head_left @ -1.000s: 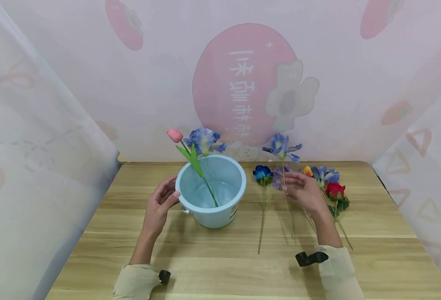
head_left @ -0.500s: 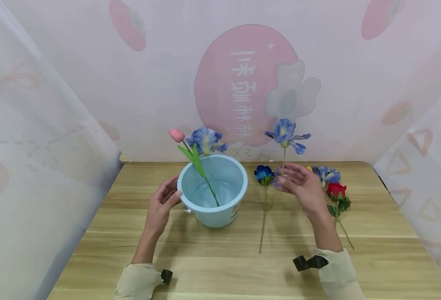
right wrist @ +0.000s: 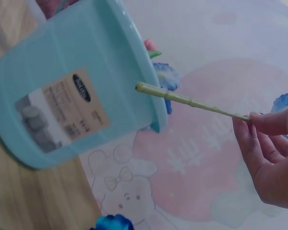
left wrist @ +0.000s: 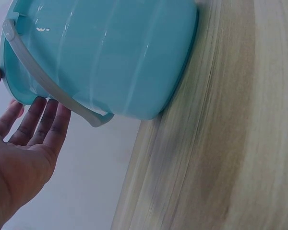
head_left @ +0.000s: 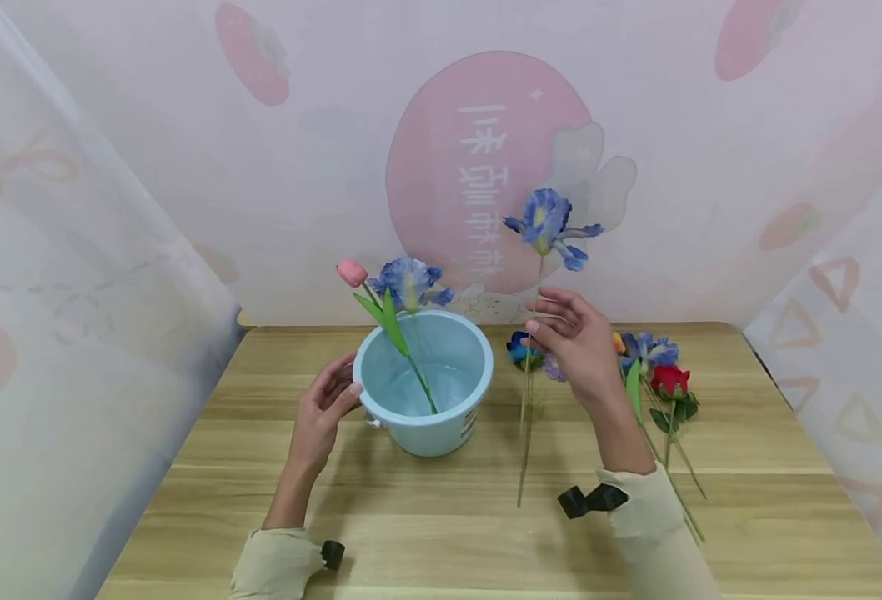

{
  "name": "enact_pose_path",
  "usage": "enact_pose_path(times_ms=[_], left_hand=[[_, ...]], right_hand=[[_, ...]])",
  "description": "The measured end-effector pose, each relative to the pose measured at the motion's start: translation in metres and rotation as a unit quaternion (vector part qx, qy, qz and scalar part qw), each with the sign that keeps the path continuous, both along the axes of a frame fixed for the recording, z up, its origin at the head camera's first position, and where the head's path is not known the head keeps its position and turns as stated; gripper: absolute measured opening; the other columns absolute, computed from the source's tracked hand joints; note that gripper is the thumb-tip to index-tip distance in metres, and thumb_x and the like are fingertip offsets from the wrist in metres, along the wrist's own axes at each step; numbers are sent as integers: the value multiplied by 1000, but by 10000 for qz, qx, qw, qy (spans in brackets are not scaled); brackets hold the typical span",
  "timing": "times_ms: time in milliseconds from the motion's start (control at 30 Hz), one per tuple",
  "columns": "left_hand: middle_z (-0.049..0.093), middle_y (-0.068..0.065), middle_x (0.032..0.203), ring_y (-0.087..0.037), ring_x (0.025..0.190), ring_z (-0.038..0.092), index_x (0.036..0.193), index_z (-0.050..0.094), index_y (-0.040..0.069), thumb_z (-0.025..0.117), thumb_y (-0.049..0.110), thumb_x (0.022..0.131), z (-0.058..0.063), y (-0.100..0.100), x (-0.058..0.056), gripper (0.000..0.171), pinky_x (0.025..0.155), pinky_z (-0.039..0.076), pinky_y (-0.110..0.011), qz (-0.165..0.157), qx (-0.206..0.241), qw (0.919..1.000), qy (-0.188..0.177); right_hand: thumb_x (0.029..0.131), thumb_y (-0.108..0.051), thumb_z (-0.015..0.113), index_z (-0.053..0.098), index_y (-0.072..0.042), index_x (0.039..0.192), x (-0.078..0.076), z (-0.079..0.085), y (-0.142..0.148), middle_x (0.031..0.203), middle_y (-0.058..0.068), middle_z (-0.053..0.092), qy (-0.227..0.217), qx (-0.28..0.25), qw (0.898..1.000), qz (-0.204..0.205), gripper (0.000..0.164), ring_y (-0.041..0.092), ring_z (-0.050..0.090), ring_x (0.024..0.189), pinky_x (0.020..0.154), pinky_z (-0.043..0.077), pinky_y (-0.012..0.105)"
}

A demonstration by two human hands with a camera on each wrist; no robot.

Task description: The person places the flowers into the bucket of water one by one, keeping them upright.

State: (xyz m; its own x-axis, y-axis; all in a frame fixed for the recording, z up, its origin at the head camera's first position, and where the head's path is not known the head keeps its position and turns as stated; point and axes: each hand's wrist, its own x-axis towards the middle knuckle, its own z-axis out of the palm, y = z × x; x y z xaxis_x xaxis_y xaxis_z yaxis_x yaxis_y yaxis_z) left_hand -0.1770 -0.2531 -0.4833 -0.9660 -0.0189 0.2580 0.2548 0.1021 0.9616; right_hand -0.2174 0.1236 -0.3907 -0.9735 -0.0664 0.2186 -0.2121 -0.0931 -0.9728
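My left hand (head_left: 318,417) holds the light-blue bucket (head_left: 428,435) at its left rim; in the left wrist view its fingers (left wrist: 34,120) touch just under the rim, near the pale handle (left wrist: 53,86). A pink tulip (head_left: 351,272) and a blue iris (head_left: 407,283) stand in the bucket, leaning to its back left. My right hand (head_left: 578,346) pinches the thin stem of another blue iris (head_left: 544,221), upright to the right of the bucket. In the right wrist view the lower end of this stem (right wrist: 182,98) appears in front of the bucket's wall.
On the wooden table (head_left: 441,533) lie a dark blue rose (head_left: 518,346), a purple flower (head_left: 553,367), a red rose (head_left: 670,381), another blue iris (head_left: 653,350) and an orange bloom (head_left: 618,342). A printed curtain (head_left: 321,167) hangs behind the table.
My right hand has lifted the iris upward off the flowers on the right and, lately, slightly left. My left hand and the bucket have stayed in place.
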Motion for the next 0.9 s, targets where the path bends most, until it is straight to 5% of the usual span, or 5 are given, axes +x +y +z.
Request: enact_pose_path(times_ms=[133, 367, 767, 900], left_hand=[[62, -18, 144, -8, 121, 69, 157, 52, 6, 64, 13, 108, -1, 0, 0, 51, 94, 64, -25, 38, 66, 10000, -8], [61, -22, 146, -11, 124, 69, 157, 51, 6, 64, 13, 108, -2, -1, -1, 51, 94, 64, -25, 40, 92, 9999, -12], [61, -22, 146, -9, 123, 69, 157, 51, 6, 64, 14, 109, 0, 1, 0, 51, 94, 64, -25, 27, 76, 10000, -44], [59, -24, 147, -9, 123, 69, 157, 51, 4, 63, 12, 109, -1, 1, -1, 51, 94, 64, -24, 13, 107, 9999, -14]], right_hand=[[102, 2, 70, 56, -4, 151, -3, 11, -12, 135, 17, 68, 114, -178, 9998, 6, 51, 12, 76, 106, 87, 67, 31], [100, 4, 71, 58, -5, 148, -9, 27, -32, 128, 8, 70, 169, -307, 9994, 44, 50, 13, 76, 104, 87, 68, 34], [100, 6, 70, 59, -3, 146, -22, 38, -63, 134, 23, 68, 462, -472, 9977, 157, 48, 19, 75, 103, 83, 68, 31], [99, 7, 71, 59, -4, 145, -26, 39, -73, 131, 23, 68, 436, -524, 9975, 201, 48, 39, 72, 111, 82, 68, 32]])
